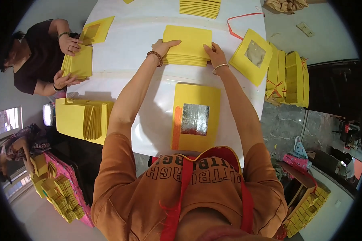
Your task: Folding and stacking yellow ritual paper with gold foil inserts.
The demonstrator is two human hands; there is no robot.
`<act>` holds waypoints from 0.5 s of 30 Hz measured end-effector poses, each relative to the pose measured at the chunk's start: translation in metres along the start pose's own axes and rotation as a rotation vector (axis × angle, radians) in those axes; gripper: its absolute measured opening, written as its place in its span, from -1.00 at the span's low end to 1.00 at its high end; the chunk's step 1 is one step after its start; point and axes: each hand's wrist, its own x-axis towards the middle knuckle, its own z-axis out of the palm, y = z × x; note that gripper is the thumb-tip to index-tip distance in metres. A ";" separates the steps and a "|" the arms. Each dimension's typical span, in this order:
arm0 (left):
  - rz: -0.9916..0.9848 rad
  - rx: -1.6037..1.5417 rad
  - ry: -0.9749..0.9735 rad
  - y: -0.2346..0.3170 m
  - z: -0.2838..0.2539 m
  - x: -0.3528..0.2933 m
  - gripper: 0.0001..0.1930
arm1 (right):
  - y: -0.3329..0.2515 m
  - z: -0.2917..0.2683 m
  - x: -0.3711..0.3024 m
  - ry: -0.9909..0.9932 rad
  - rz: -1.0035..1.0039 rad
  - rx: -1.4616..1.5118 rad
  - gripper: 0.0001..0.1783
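Note:
Across the white-covered table from me lies a stack of folded yellow paper [188, 40], its layered edges facing me. My left hand [164, 46] grips its left side, the thumb flat on top and the other fingers tucked out of sight. On the right side, my right hand [215, 55] is closed at the edge, thumb on the paper. Between my forearms rests a single yellow sheet [197, 142] with an orange strip down its left and a silvery foil square [195, 119] in its middle.
At left, a person's hands [70, 45] rest on another yellow stack [81, 62]. Yellow bundles [70, 120] stand at the table's left corner. At right are a yellow sheet with a pale square [239, 56], a red ribbon [233, 18] and tied yellow bundles [295, 78].

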 end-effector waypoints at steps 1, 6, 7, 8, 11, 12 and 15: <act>0.025 0.114 0.140 0.002 0.001 0.000 -0.28 | 0.001 0.000 0.000 -0.003 0.002 0.001 -0.44; 0.133 -0.026 0.068 -0.008 0.003 -0.006 -0.21 | 0.004 -0.004 -0.002 -0.058 -0.011 0.078 -0.36; 0.190 -0.113 0.025 -0.009 0.005 -0.012 -0.20 | 0.003 -0.006 -0.004 -0.056 -0.011 0.079 -0.36; 0.191 -0.112 0.022 -0.013 0.005 -0.014 -0.20 | 0.002 -0.011 -0.008 -0.096 -0.011 0.067 -0.22; 0.353 -0.121 -0.024 -0.026 0.002 -0.017 -0.20 | 0.007 -0.029 -0.008 -0.184 -0.080 0.037 0.09; 0.451 -0.126 -0.054 -0.032 0.001 -0.020 -0.22 | 0.005 -0.031 -0.010 -0.238 -0.135 0.018 0.26; 0.604 -0.105 -0.123 -0.036 0.000 -0.024 -0.16 | -0.012 -0.035 -0.016 -0.466 -0.100 -0.086 0.40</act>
